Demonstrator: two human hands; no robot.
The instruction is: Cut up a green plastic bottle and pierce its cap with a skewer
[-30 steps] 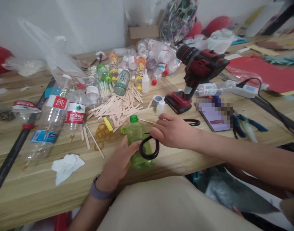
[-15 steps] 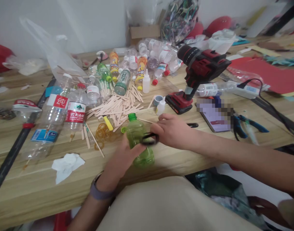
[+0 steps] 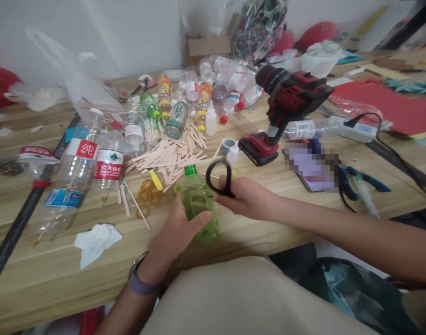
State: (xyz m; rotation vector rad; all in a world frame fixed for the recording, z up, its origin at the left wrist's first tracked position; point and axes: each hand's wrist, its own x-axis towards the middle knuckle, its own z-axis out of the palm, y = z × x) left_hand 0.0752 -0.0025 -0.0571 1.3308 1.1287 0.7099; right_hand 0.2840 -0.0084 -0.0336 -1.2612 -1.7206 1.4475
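Note:
My left hand (image 3: pixel 180 223) is wrapped round a green plastic bottle (image 3: pixel 201 197), its thumb across the front. The bottle stands uncapped, upright or nearly so, near the table's front edge. My right hand (image 3: pixel 246 195) is closed on black-handled scissors (image 3: pixel 228 179), just to the bottle's right. A round handle loop sticks up beside the fingers; the blades are hidden. A green bottle cap (image 3: pixel 177 189) lies behind the bottle's left side, and a green ring (image 3: pixel 236 171) lies beyond my right hand.
Wooden craft sticks (image 3: pixel 167 156) and rubber bands (image 3: pixel 152 193) lie behind and left of the bottle. A red cordless drill (image 3: pixel 289 97) stands at the back right, near a phone (image 3: pixel 312 172) and blue-handled pliers (image 3: pixel 368 179). Clear bottles (image 3: pixel 108 163) stand left, near a crumpled tissue (image 3: pixel 98 242).
The scissors have turned in my right hand, so the black loop now stands up instead of lying across the bottle. My left hand still holds the bottle.

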